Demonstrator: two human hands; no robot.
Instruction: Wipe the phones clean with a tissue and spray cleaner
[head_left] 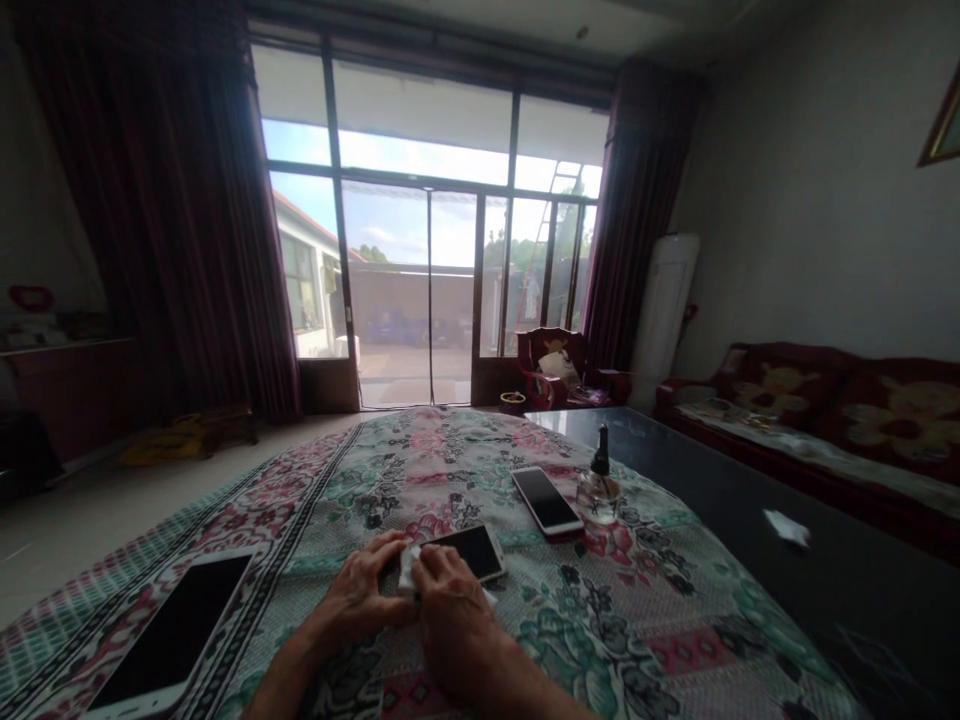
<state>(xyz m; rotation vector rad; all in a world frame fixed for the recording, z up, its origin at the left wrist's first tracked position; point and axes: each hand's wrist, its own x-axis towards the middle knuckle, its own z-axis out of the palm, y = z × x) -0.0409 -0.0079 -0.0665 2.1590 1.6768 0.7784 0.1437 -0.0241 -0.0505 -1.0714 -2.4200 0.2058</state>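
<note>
A smartphone with a dark screen lies on the floral cloth in front of me. My left hand rests on its near left end, fingers curled down on it. My right hand sits beside it, fingers closed on a small white wipe pressed against the phone. A second phone with a pink edge lies further right. A large white phone lies at the near left.
A small glass bottle with a dark top stands beside the pink phone. A dark glass table with a white scrap on it lies to the right. Behind are a sofa, a wooden chair and glass doors.
</note>
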